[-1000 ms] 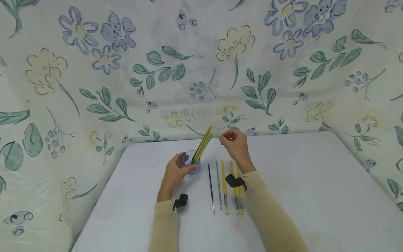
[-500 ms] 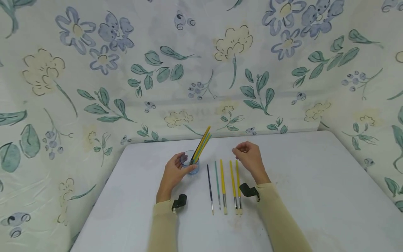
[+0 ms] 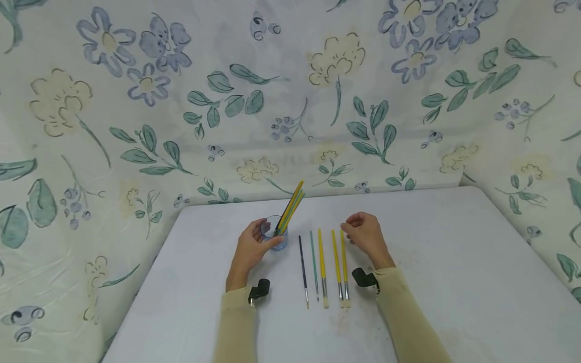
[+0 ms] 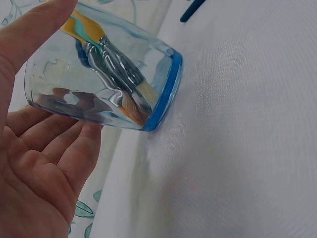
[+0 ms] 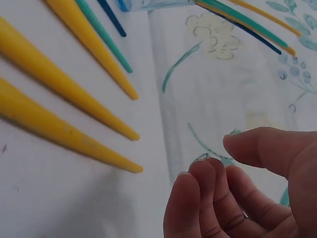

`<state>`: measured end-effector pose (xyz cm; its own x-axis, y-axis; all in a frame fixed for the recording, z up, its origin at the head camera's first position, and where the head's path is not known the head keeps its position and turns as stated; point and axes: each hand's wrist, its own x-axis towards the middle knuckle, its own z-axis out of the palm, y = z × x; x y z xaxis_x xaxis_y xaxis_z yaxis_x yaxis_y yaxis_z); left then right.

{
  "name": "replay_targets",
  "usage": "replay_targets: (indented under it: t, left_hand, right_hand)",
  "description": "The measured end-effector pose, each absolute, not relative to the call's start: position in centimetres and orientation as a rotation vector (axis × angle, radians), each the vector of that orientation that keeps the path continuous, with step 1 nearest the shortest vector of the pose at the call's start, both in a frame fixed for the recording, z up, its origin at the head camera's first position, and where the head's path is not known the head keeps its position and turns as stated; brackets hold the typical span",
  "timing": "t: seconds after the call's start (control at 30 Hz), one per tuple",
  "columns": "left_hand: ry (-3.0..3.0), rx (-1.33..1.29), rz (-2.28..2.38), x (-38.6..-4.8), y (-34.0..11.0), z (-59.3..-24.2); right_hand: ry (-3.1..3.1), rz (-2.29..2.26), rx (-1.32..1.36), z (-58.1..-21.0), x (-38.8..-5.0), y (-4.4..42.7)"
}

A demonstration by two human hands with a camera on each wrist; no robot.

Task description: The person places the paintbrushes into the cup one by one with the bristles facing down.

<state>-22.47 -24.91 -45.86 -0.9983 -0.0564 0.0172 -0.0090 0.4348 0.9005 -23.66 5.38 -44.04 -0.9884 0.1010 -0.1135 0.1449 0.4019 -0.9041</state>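
Observation:
My left hand point(image 3: 251, 249) holds a clear glass point(image 4: 171, 91) with a blue base, thumb on one side and fingers on the other. Several paintbrushes point(image 3: 290, 210) lean inside it, bristles down, with yellow, green and dark handles sticking out toward the right. My right hand point(image 3: 368, 237) hovers beside the handle tip of the rightmost yellow paintbrush point(image 5: 74, 138). Its fingers are loosely bent, with a gap to the thumb and nothing held. Left of that brush lie another yellow paintbrush point(image 3: 337, 259), a third yellow paintbrush point(image 3: 322, 257), a green paintbrush point(image 3: 313, 257) and a dark paintbrush point(image 3: 303, 267).
The brushes lie side by side on a white tabletop point(image 3: 454, 262), bristle ends toward me. A flower-patterned cloth point(image 3: 290, 75) hangs behind the table and along both sides. Each wrist wears a small black camera point(image 3: 260, 289).
My right hand has moved away from the glass, to the right and nearer to me, and now hovers by the rightmost yellow paintbrush. The left hand keeps its hold on the glass.

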Motion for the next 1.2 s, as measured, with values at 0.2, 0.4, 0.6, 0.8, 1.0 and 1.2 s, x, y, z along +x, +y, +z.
replay_targets:
  t: [0.2,0.4,0.6,0.8,1.0,1.2]
  left_hand:
    - [-2.619,0.064,-1.647,-22.5,-24.9,-45.8]
    - [-2.610,0.050,-1.668,-22.6,-24.9,-45.8]
    - [-2.610,0.052,-1.662,-22.5,-24.9,-45.7]
    - [-2.608,0.036,-1.673,-22.5,-25.0,-45.8]
    - [-2.620,0.025,-1.644,-22.4,-25.0,-45.9]
    - [-2.621,0.028,-1.638,-22.2,-25.0,-45.7]
  right_hand:
    - [2.563,-1.546,0.305,-44.5,-23.6,5.7]
    - [2.562,-1.389,0.308,-44.7,-23.4,5.6]
    - [2.606,-1.252,0.303,-45.2,-23.2,5.5]
    - [2.632,-1.210,0.249,-45.6,-22.9,5.6]
    - [2.654,-1.189,0.193,-45.5,-22.7,5.6]
    - [2.633,-1.168,0.194,-45.5,-22.8,5.4]
